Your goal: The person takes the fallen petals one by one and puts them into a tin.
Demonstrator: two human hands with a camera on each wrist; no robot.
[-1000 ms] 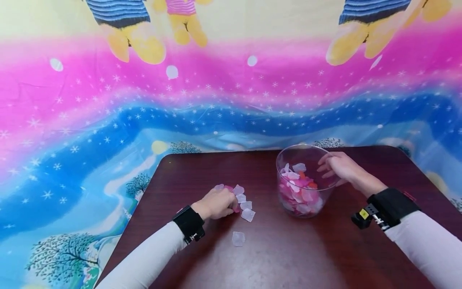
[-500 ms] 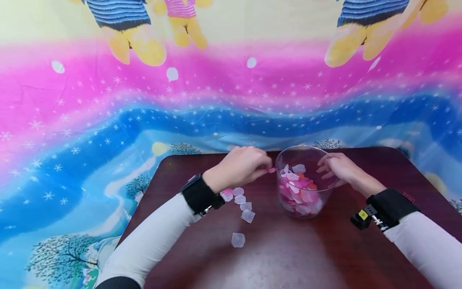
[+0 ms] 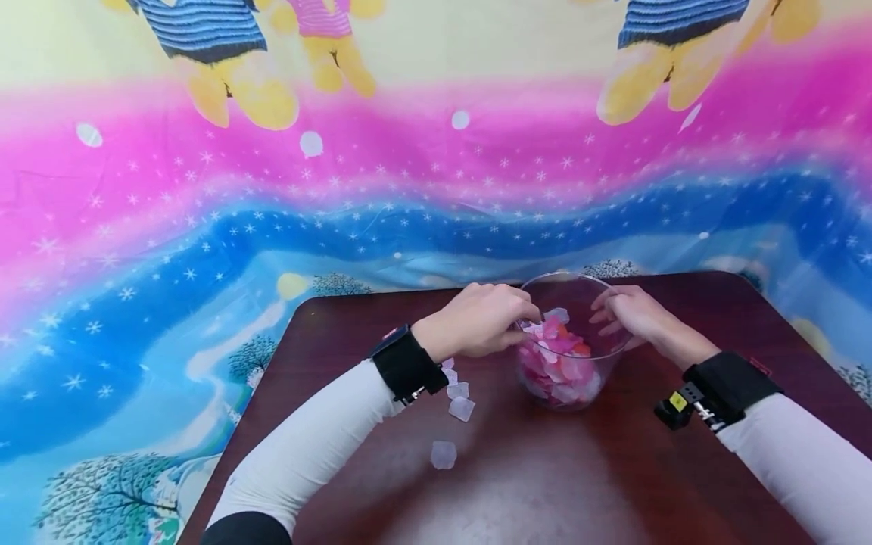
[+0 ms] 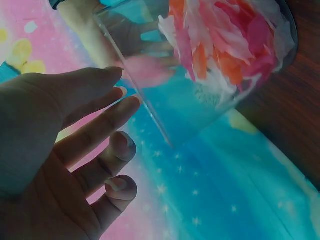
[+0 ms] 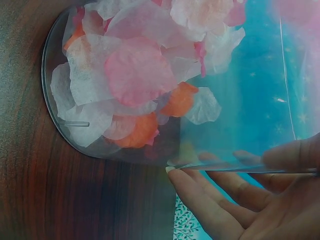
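Observation:
A clear round container (image 3: 579, 291) stands on the table, partly filled with pink, white and orange artificial petals (image 3: 562, 371). My left hand (image 3: 480, 322) is at its left rim, fingertips just over the edge. In the left wrist view those fingers are loosely bent, thumb and forefinger apart. A pink petal (image 4: 150, 72) shows just beyond the fingertips, seen through the clear wall. My right hand (image 3: 640, 318) grips the right wall of the container, thumb on one side and fingers on the other, as the right wrist view shows.
Several pale loose petals lie in a row left of the container, such as a white petal (image 3: 461, 409); a separate petal (image 3: 443, 454) lies nearer. The dark wooden table (image 3: 545, 477) meets a printed cloth backdrop (image 3: 436, 182) behind.
My left hand lifted from the loose petals on the table and carried a pink petal rightward to the container's rim, where its fingers loosened. The right hand stays on the container.

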